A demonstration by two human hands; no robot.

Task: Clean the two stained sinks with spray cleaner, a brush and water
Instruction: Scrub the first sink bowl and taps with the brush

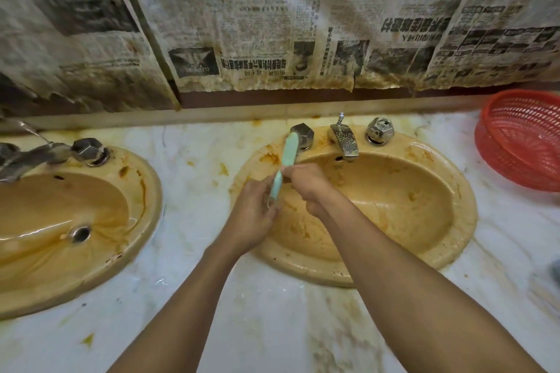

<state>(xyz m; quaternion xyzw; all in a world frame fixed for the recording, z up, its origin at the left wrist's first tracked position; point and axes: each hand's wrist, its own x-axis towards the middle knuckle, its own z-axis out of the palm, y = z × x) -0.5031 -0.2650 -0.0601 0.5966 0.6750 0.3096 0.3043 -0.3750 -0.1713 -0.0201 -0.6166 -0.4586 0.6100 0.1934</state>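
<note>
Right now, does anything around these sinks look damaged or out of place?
Yes. The newspaper on the wall is stained brown and ragged along its bottom edge. Orange-brown smears coat the right sink rim and dot the counter beside it. The left hand and right hand hold a brush.

Warm dim light, blurred warped edges
</note>
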